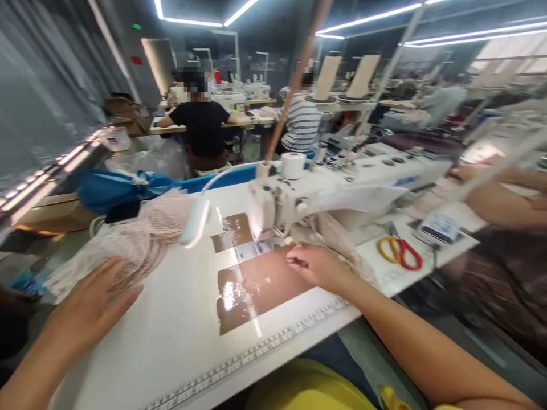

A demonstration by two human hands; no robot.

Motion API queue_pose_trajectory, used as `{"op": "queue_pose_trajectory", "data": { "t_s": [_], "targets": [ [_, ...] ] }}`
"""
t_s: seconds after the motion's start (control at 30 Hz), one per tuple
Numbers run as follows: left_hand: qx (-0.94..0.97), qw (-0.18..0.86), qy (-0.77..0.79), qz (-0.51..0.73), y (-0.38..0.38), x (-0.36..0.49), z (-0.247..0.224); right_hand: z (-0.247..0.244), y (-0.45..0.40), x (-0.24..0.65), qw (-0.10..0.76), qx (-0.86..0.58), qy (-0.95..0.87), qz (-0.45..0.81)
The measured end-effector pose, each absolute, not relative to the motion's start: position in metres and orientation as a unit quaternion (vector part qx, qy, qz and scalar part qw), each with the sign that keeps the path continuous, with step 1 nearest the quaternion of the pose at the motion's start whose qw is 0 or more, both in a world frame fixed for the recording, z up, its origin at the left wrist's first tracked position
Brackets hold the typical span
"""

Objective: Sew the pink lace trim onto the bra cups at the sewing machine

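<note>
My left hand [92, 307] is open, thumb and fingers apart, at the near edge of a stack of pale pink, thin fabric pieces [128, 245]. Whether its fingertips touch the fabric I cannot tell. Fingers curled, my right hand [322, 266] rests over brown, glossy tape [265, 285] on the table, just in front of the sewing machine [273, 205]. A small dark item [298, 261] shows at its closed fingers, too blurred to name. Behind that hand, more pale pink fabric [331, 230] lies beside the machine's needle area.
Scissors with yellow and red handles [399, 253] lie right of the machine. A lit lamp [196, 225] stands left of the needle. A printed ruler [256, 350] runs along the table's front edge. Another person's arm [504, 199] is at the right; two people sit ahead.
</note>
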State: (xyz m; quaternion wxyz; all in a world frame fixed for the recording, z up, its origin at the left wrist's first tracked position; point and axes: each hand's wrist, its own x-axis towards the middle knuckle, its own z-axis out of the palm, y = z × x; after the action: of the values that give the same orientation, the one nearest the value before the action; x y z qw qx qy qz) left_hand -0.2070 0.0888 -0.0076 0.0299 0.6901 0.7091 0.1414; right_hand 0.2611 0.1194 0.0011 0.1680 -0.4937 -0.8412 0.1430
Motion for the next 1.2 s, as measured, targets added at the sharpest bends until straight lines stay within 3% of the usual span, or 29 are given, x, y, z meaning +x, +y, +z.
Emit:
{"op": "queue_pose_trajectory", "data": {
  "t_s": [0.13,0.23,0.3,0.4,0.47,0.57,0.63,0.73,0.83,1.2],
  "targets": [
    [0.683,0.163,0.693,0.162,0.074,-0.168,-0.013,-0.006,0.102,0.347,0.178,-0.698,-0.693,0.018],
    [0.699,0.232,0.655,0.167,0.069,-0.111,-0.009,-0.017,0.098,0.380,0.161,-0.730,-0.663,0.029],
    [0.715,0.309,0.601,0.177,0.070,-0.069,-0.004,-0.018,0.095,0.387,0.234,-0.711,-0.660,0.067],
    [0.698,0.461,0.505,0.212,0.073,-0.009,0.004,-0.008,0.087,0.380,0.419,-0.635,-0.637,0.127],
    [0.649,0.560,0.454,0.244,0.077,0.027,0.004,0.002,0.078,0.366,0.473,-0.552,-0.666,0.168],
    [0.543,0.678,0.400,0.292,0.083,0.075,-0.002,0.004,0.063,0.334,0.414,-0.403,-0.781,0.235],
    [0.496,0.726,0.385,0.279,0.087,0.102,-0.008,-0.004,0.054,0.311,0.326,-0.295,-0.854,0.278],
    [0.470,0.754,0.372,0.268,0.090,0.130,-0.012,-0.024,0.046,0.290,0.241,-0.203,-0.904,0.288],
    [0.462,0.747,0.372,0.298,0.093,0.140,-0.010,-0.037,0.046,0.290,0.230,-0.186,-0.910,0.292],
    [0.481,0.697,0.444,0.294,0.105,0.140,0.010,-0.041,0.059,0.358,0.310,-0.470,-0.808,0.174]
  ]
}}
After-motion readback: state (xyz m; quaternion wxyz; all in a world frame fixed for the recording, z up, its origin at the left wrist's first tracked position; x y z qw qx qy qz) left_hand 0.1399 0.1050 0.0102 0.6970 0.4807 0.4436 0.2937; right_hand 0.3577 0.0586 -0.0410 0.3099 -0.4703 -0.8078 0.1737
